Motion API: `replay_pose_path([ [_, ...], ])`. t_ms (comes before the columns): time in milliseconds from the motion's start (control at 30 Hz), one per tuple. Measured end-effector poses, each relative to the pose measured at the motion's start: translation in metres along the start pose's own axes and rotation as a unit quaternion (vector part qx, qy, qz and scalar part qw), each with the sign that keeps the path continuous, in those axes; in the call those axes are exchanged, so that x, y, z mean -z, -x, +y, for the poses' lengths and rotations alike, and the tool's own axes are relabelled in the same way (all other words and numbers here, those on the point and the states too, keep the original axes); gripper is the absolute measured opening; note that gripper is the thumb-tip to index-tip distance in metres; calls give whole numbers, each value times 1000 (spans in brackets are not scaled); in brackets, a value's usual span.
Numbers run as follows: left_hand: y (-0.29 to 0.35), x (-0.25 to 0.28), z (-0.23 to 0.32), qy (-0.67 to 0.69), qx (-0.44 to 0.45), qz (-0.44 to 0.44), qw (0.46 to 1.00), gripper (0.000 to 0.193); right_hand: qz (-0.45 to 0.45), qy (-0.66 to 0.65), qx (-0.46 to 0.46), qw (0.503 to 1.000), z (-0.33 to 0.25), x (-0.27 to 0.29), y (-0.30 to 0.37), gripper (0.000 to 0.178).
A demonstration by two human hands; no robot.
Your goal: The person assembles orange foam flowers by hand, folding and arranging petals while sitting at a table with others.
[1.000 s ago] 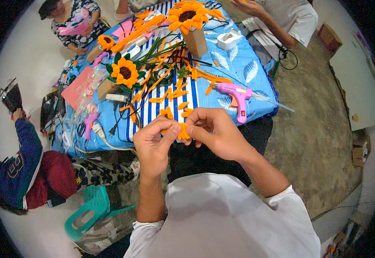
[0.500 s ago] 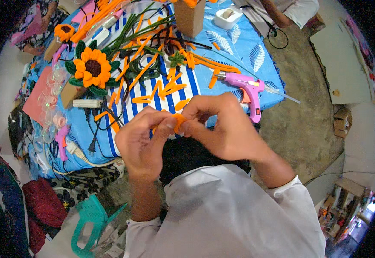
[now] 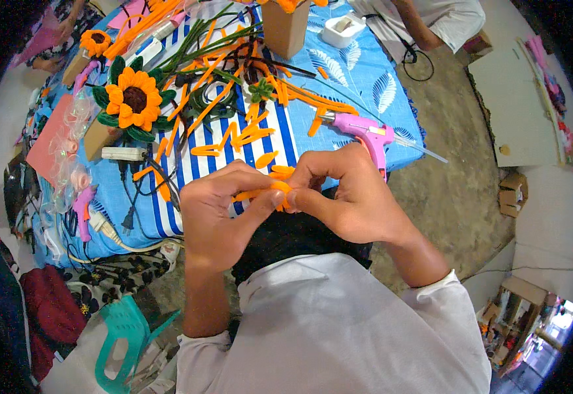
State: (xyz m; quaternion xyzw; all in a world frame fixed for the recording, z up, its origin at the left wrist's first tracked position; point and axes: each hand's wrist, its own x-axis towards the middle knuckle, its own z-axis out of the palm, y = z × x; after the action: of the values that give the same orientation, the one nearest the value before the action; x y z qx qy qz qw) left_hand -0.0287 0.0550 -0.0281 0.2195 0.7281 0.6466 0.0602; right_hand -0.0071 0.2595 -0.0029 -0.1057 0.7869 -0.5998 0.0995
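Near the table's front edge, an orange pipe cleaner point(image 3: 279, 189), bent into a small shape, is pinched between my two hands. My left hand point(image 3: 217, 210) grips it with thumb and forefinger. My right hand point(image 3: 355, 197) pinches the same piece from the other side, its fingertips almost touching the left ones. Just beyond lie an orange petal-shaped loop point(image 3: 267, 159) and several folded orange pipe cleaners point(image 3: 250, 136) on the striped cloth. A pink glue gun point(image 3: 365, 130) rests beyond my right hand.
A finished sunflower point(image 3: 134, 100) with green leaves stands at the left, near a white power strip point(image 3: 123, 153) with cables. Green stems point(image 3: 214, 36) and orange strips lie at the back beside a cardboard box point(image 3: 285, 29). Another pink glue gun point(image 3: 83, 211) sits at the left edge.
The view has shifted slightly, so the table appears further left. Both hands keep their pinch on the pipe cleaner, and more of its orange length shows between the fingers.
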Motion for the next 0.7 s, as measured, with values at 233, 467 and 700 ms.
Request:
replay_pose_path([
  [233, -7, -4, 27, -174, 28, -65, 982, 9, -47, 31, -25, 998, 0, 17, -5, 7],
  [467, -17, -11, 34, -27, 41, -68, 997, 9, -74, -204, -96, 971, -6, 32, -2, 11],
  [700, -16, -30, 32, 78, 85, -71, 991, 8, -93, -79, -69, 990, -11, 49, 6, 10],
])
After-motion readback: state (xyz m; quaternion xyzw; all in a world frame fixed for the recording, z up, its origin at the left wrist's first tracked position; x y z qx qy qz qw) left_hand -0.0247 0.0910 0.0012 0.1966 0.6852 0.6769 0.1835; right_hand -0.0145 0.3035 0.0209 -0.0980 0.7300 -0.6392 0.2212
